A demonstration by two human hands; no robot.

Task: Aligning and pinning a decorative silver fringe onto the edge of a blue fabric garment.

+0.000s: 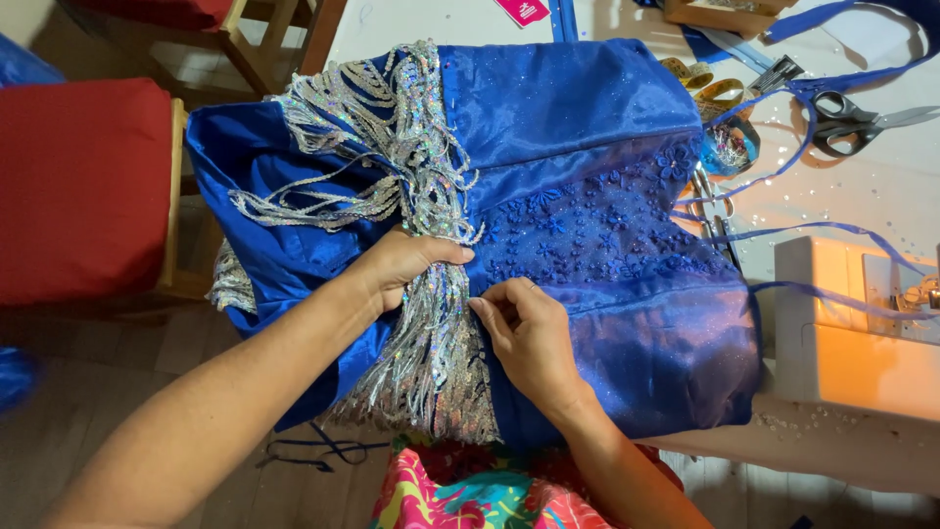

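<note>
Her left hand (401, 266) pressed the soft, slippery blue dress (578, 176) flat while her right hand (529, 333) pinched its silver fringe (431, 333) edge.

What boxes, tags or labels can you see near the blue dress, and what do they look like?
Pink tag: top edge of the white table, above the blue dress; small, slanted, bright pink with tiny white print.
Cardboard box: top right corner of the table; brown, low, only partly in view.
Measuring tape: right of the dress, near the black scissors; yellow, coiled, with printed marks.
No screens or signs show.
</note>
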